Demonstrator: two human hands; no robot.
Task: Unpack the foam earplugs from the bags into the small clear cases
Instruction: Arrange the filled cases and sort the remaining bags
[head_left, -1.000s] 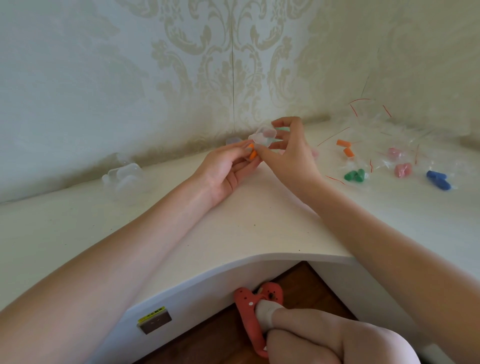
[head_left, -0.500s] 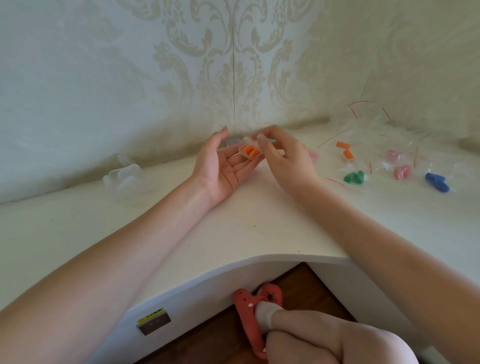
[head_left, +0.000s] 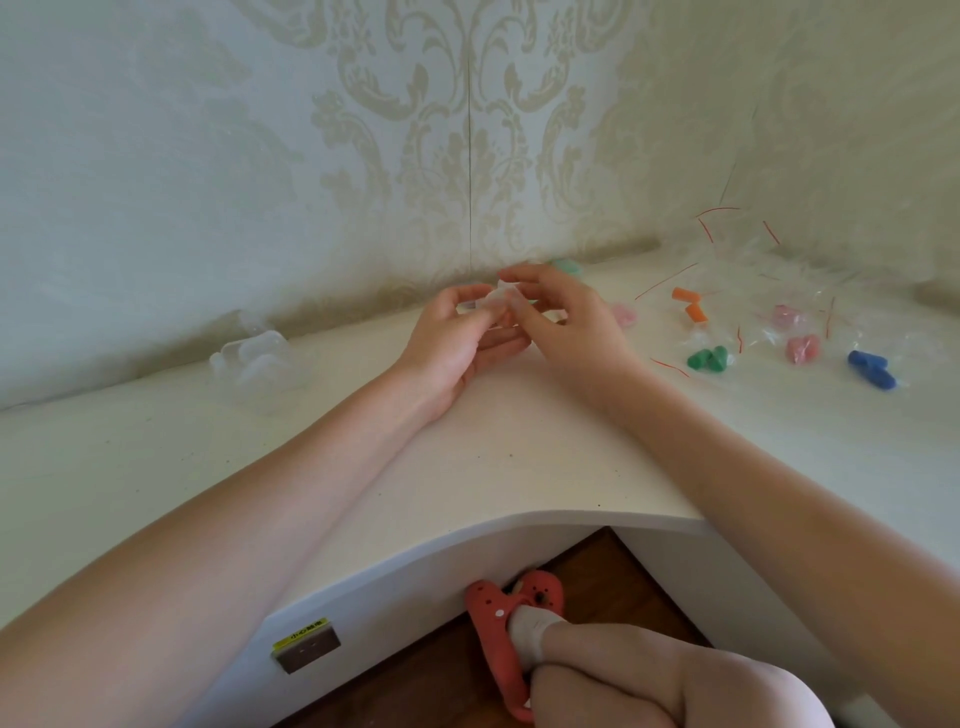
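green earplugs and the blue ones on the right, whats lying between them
In the head view, a bagged pink earplug pair lies between the green earplugs and the blue earplugs.

I see a white corner table (head_left: 519, 467) against damask wallpaper (head_left: 415, 130), and a red clog (head_left: 498, 644) (worn, with sock) on the wooden floor (head_left: 597, 582).
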